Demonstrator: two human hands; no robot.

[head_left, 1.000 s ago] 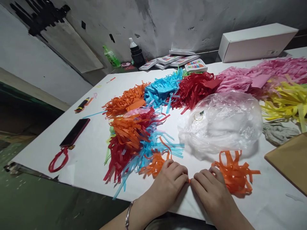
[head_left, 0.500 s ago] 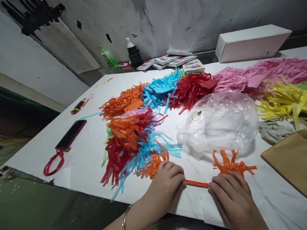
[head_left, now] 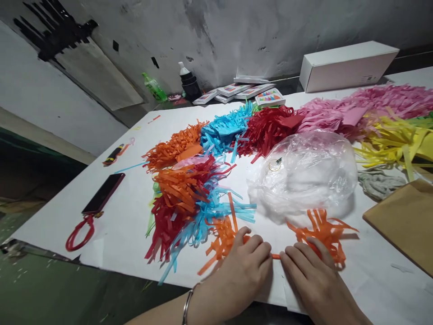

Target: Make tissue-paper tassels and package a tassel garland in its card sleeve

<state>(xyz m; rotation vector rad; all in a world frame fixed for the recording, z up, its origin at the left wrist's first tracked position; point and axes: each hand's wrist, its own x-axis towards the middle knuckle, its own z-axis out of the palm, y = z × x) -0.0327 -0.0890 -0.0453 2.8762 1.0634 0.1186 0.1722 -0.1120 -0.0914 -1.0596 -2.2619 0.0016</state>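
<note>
An orange paper tassel point(head_left: 276, 256) lies across the white table near its front edge, narrowed to a thin twisted strip in the middle. Its fringed ends fan out beyond both hands. My left hand point(head_left: 248, 273) is closed over the strip on the left, beside the orange fringe point(head_left: 223, 237). On the other side, my right hand point(head_left: 313, 277) grips the strip, fingers curled down, with the right fringe point(head_left: 323, 232) spreading past them. Only a short piece of strip shows between the hands; the rest is covered by my fingers.
Mixed fringe tassels point(head_left: 182, 189) are piled left of my hands. Bundles in blue point(head_left: 223, 126), red point(head_left: 270, 128), pink point(head_left: 331, 113) and yellow point(head_left: 395, 140) line the back. A clear plastic bag point(head_left: 311, 176), phone point(head_left: 104, 194), brown envelope point(head_left: 402, 221) and white box point(head_left: 348, 67) surround the work area.
My hands have come closer together, so less of the orange strip shows between them. The fringed ends have shifted and spread differently. My view has moved slightly.
</note>
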